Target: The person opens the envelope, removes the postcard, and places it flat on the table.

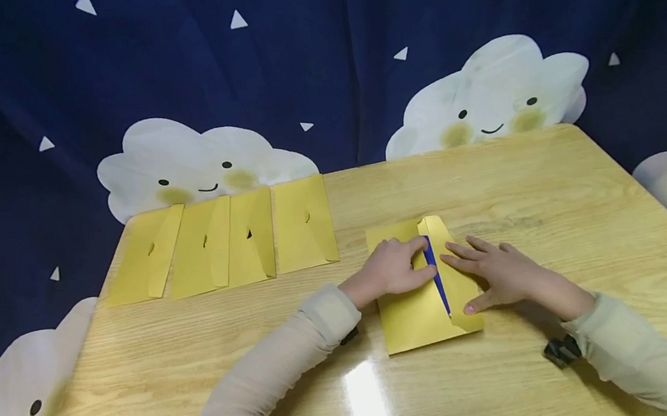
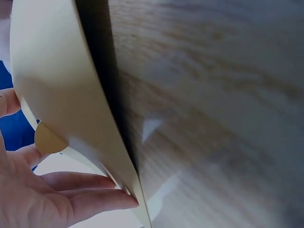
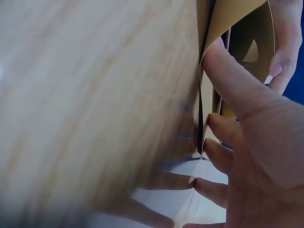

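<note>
A yellow envelope (image 1: pixel 415 324) lies on the table with its long side flap (image 1: pixel 459 286) on the right. Between body and flap shows a narrow strip of something deep blue (image 1: pixel 435 272), mostly hidden inside. My left hand (image 1: pixel 393 267) rests on the body, thumb and index finger reaching to the blue strip. In the left wrist view, straight fingers (image 2: pixel 95 185) touch the bulging paper beside a small rounded tab (image 2: pixel 49 139). My right hand (image 1: pixel 500 274) lies spread at the flap, its thumb (image 3: pixel 228 71) tucked at the lifted paper edge in the right wrist view.
Several more yellow envelopes (image 1: pixel 306 240) lie in a row at the back left of the wooden table (image 1: pixel 532 182), some overlapping. Smiling cloud cutouts (image 1: pixel 483 97) stand behind the table edge before a dark blue curtain (image 1: pixel 312 49). A dark wrist device (image 1: pixel 561 351) sits under the right cuff.
</note>
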### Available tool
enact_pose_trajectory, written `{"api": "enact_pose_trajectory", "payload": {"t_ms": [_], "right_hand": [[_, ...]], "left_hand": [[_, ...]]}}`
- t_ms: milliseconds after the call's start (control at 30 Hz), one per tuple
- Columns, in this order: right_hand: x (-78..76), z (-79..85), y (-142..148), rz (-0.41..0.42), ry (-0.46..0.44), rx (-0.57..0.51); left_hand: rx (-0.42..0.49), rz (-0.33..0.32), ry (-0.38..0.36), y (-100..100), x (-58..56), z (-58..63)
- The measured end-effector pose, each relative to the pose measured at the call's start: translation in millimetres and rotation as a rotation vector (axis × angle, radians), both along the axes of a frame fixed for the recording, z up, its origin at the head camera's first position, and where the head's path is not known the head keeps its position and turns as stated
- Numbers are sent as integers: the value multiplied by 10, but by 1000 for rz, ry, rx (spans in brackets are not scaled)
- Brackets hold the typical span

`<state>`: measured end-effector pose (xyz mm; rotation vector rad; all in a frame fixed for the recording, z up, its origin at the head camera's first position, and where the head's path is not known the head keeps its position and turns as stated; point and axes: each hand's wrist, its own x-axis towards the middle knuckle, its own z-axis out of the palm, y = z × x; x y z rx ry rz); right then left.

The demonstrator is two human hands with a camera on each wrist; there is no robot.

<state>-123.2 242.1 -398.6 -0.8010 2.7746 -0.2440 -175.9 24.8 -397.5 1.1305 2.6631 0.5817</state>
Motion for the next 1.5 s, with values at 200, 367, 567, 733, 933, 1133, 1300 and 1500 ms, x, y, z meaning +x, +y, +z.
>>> {"api": "enact_pose_trajectory", "payload": {"t_ms": [200, 367, 567, 733, 933, 1133, 1300, 1500], "right_hand": [[-20, -14, -3, 6, 25, 8], [-11, -19, -9, 38, 52, 12], [-17, 14, -24, 96, 71, 39], [-59, 44, -45, 117, 71, 95], [-65, 80, -88, 102, 22, 137], [-63, 76, -90, 97, 13, 134], [-71, 58, -78, 99, 23, 124], [-56, 35, -56, 76, 15, 81]], "left_hand": [[34, 6, -3, -18, -1, 3], [55, 7, -7, -24, -4, -7], [70, 3, 3, -30, -5, -10], [82, 0, 9, -29, -10, 2], [55, 1, 11, -27, 2, 11], [54, 1, 11, -35, 10, 11], [72, -1, 19, -42, 6, -3], [73, 1, 6, -40, 6, -8]]}}
